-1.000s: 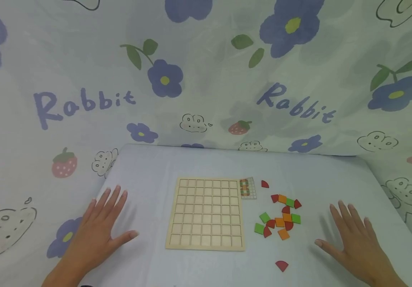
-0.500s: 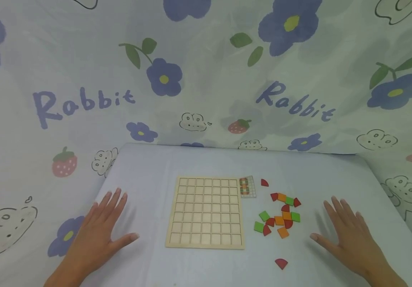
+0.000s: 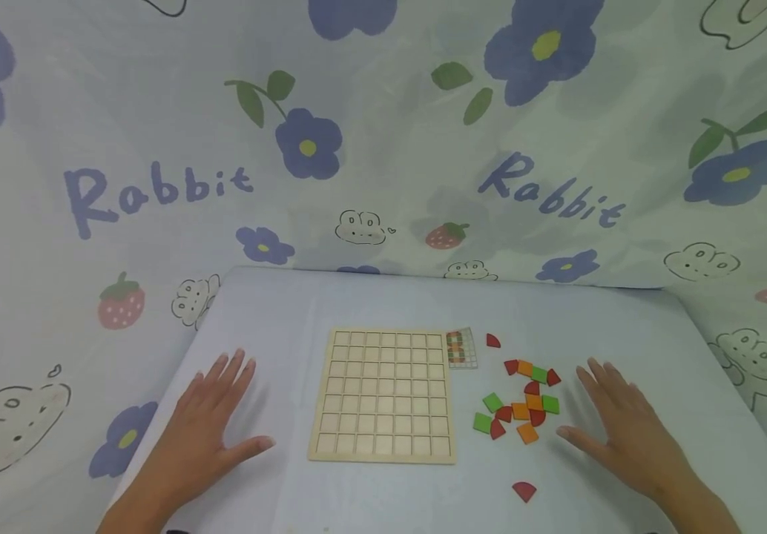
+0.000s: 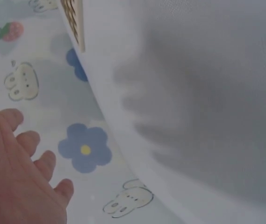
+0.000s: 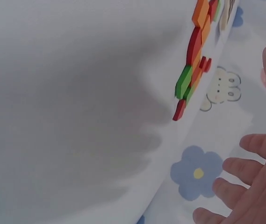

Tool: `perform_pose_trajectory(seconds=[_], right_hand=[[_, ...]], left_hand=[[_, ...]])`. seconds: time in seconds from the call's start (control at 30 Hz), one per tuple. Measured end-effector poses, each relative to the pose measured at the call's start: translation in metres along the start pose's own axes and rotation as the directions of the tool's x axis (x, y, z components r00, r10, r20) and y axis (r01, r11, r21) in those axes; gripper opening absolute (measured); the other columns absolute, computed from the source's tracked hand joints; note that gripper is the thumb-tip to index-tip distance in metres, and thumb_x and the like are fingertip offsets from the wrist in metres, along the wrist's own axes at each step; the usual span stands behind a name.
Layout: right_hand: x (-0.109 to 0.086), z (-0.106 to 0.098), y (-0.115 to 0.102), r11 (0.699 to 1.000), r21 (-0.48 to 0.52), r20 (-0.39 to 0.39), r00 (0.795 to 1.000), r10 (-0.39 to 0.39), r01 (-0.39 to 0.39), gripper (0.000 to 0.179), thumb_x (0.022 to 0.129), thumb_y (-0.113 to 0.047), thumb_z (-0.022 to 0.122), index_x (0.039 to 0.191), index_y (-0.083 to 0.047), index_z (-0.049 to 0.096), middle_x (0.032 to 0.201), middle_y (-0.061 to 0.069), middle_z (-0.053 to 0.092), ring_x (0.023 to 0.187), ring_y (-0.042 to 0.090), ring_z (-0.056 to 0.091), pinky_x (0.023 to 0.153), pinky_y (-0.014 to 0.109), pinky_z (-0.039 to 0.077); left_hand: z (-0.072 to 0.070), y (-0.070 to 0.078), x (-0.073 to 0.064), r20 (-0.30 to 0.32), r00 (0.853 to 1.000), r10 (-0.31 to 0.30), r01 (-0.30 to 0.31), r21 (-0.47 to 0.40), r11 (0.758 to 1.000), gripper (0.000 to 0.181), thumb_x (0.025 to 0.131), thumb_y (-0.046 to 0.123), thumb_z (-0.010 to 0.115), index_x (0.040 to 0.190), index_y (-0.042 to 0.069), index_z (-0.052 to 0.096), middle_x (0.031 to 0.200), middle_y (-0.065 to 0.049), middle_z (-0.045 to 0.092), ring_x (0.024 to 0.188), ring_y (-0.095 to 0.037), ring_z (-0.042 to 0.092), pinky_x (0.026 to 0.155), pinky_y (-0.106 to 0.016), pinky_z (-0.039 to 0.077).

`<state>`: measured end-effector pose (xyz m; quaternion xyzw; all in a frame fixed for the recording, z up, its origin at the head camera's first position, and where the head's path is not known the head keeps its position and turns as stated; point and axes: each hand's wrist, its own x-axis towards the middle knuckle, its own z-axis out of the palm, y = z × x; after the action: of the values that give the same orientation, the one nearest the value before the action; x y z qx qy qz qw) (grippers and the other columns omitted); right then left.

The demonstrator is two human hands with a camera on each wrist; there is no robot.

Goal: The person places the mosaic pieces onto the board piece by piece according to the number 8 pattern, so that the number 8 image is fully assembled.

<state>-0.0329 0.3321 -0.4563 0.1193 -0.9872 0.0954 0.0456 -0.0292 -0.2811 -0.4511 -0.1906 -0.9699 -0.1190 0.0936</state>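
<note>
In the head view a wooden grid board [image 3: 384,394] lies flat in the middle of the table, its square cells bare. My left hand [image 3: 203,426] hovers to its left, fingers extended and thumb apart, touching nothing. On the other side, my right hand [image 3: 630,426] is held above the table with straight fingers, just right of the scattered pieces. These are green squares [image 3: 550,405], orange squares [image 3: 527,433] and red quarter-circle pieces [image 3: 538,418]. Both palms show in the wrist views, the left palm [image 4: 20,186] and the right palm [image 5: 259,200], with nothing in them.
A small pattern card [image 3: 461,348] with a printed grid touches the board's upper right edge. One red quarter-circle [image 3: 524,491] lies alone near the front, another behind the card's right side. A printed curtain [image 3: 383,148] surrounds the white table [image 3: 277,311].
Both hands have drifted inward: the right hand left toward the loose pieces, the left hand slightly right toward the board. The board, card and pieces stay where they were.
</note>
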Motion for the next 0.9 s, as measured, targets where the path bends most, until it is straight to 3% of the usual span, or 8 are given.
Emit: perform_pose_trajectory(seconds=[0.37, 0.63, 0.83, 0.9], right_hand=[[0.015, 0.002, -0.017, 1.000, 0.018, 0.100, 0.995, -0.001, -0.001, 0.100, 0.082, -0.059, 0.083, 0.157, -0.005, 0.044, 0.164, 0.024, 0.034, 0.151, 0.047, 0.025, 0.109, 0.076, 0.035], [0.023, 0.007, -0.028, 1.000, 0.018, 0.157, 0.987, -0.022, 0.020, 0.093, 0.084, -0.054, 0.083, 0.154, -0.004, 0.050, 0.163, 0.021, 0.038, 0.150, 0.044, 0.029, 0.109, 0.069, 0.043], [0.031, 0.011, -0.036, 0.999, 0.026, 0.157, 0.987, -0.043, 0.039, 0.087, 0.084, -0.060, 0.081, 0.147, -0.004, 0.057, 0.160, 0.018, 0.042, 0.148, 0.043, 0.033, 0.106, 0.065, 0.048], [0.033, 0.012, -0.038, 0.999, 0.026, 0.157, 0.986, -0.048, 0.044, 0.083, 0.085, -0.057, 0.082, 0.146, -0.006, 0.059, 0.158, 0.018, 0.044, 0.147, 0.042, 0.036, 0.105, 0.063, 0.050]], left_hand=[[0.010, 0.013, 0.008, 0.048, 0.999, 0.013, -0.012, -0.026, 1.000, 0.119, 0.080, 0.076, 0.073, 0.168, 0.015, 0.022, 0.174, -0.007, 0.018, 0.161, -0.029, 0.010, 0.130, -0.035, -0.006], [0.023, 0.027, 0.015, 0.075, 0.996, 0.055, -0.050, -0.064, 0.997, 0.125, 0.075, 0.080, 0.074, 0.168, 0.013, 0.024, 0.173, -0.005, 0.023, 0.159, -0.029, 0.018, 0.129, -0.029, -0.003], [0.029, 0.038, 0.020, 0.104, 0.993, 0.060, -0.049, -0.104, 0.993, 0.127, 0.073, 0.078, 0.077, 0.168, 0.014, 0.022, 0.173, -0.005, 0.022, 0.158, -0.030, 0.021, 0.130, -0.032, 0.002], [0.030, 0.041, 0.022, 0.108, 0.992, 0.061, -0.047, -0.122, 0.991, 0.125, 0.074, 0.077, 0.077, 0.168, 0.013, 0.024, 0.173, -0.006, 0.024, 0.157, -0.031, 0.024, 0.130, -0.037, 0.010]])
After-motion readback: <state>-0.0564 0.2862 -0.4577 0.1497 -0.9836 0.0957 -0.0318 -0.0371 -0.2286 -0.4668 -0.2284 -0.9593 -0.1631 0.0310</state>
